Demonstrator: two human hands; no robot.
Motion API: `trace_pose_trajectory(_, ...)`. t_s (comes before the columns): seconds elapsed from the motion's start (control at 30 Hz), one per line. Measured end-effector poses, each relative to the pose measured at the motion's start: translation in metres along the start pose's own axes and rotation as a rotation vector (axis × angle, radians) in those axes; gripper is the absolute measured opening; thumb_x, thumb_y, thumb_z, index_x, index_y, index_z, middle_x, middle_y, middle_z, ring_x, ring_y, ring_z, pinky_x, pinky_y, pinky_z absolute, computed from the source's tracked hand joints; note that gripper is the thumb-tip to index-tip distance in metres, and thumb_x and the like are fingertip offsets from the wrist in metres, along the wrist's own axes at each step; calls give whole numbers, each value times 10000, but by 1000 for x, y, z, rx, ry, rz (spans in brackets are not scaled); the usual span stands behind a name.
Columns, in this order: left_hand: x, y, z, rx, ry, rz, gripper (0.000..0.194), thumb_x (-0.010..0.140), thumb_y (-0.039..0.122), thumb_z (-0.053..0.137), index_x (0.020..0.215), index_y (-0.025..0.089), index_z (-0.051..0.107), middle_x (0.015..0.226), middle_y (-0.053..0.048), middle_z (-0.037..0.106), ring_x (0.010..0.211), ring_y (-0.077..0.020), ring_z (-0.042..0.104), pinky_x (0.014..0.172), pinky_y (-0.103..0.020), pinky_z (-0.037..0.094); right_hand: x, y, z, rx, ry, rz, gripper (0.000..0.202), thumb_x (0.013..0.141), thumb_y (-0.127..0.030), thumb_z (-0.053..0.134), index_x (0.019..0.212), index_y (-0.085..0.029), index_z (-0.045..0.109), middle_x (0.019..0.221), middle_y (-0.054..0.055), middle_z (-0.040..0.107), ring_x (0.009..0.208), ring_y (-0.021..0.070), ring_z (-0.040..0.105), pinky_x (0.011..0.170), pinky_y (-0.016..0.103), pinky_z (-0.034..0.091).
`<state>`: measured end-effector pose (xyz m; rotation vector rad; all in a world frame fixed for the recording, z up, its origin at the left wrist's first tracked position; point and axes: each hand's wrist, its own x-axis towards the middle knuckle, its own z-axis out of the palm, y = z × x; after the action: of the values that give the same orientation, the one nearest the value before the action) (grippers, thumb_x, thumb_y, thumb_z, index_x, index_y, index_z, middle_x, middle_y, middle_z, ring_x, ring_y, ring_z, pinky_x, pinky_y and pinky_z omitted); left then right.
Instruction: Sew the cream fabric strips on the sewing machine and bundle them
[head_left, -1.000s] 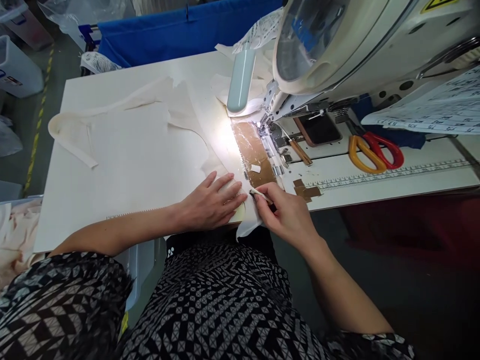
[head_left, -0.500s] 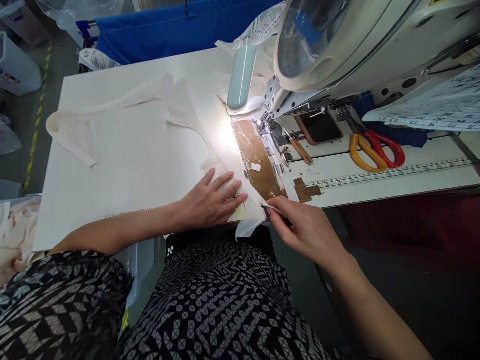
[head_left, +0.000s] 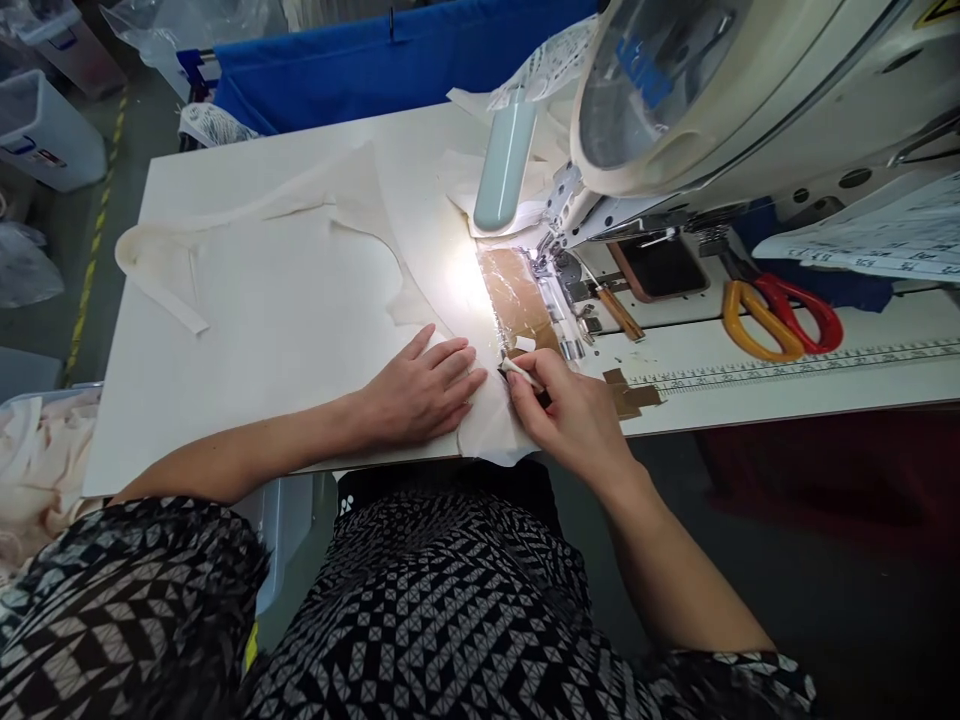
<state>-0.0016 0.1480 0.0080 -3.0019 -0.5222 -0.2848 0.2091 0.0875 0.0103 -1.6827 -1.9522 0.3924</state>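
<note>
Cream fabric lies across the white table, running from the left side to the sewing machine. My left hand rests flat on it near the front edge, fingers stretched out. Just to the right, my right hand pinches a folded edge of the same fabric between thumb and fingers. A corner of the cloth hangs at the table's front edge between the hands. The machine's lamp lights the cloth beside the presser foot. Brown tape covers the bed in front of the needle area, with a small white piece on it.
Scissors with red and yellow handles, a phone and a wooden-handled tool lie right of the needle area. A ruler strip runs along the table's right front. Left of the table stands a bin of fabric pieces.
My right hand has moved up and slightly left with the pinched fabric edge, onto the table by the tape. My left hand stays flat on the cloth. The whole view has shifted slightly.
</note>
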Motion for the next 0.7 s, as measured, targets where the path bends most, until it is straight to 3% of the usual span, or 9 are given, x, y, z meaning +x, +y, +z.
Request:
trace_pose_trajectory(0.47, -1, 8, 4, 70, 32, -12, 395, 996, 352, 465, 1313, 137, 563, 1305, -203, 586, 1250, -329, 524, 1067, -549, 370, 7, 3, 5, -149, -58, -129, 172, 951, -294, 429, 871, -219, 562, 673, 34, 665, 598, 184, 591, 562, 293, 334)
trace_pose_trajectory(0.7, 0, 10, 4, 57, 7, -33, 392, 1006, 362, 458, 1314, 143, 561, 1322, -207, 576, 1269, -338, 513, 1044, -572, 386, 0, 10, -20, -197, -223, -221, 173, 928, -249, 421, 817, -223, 551, 640, 30, 634, 573, 184, 570, 538, 306, 309)
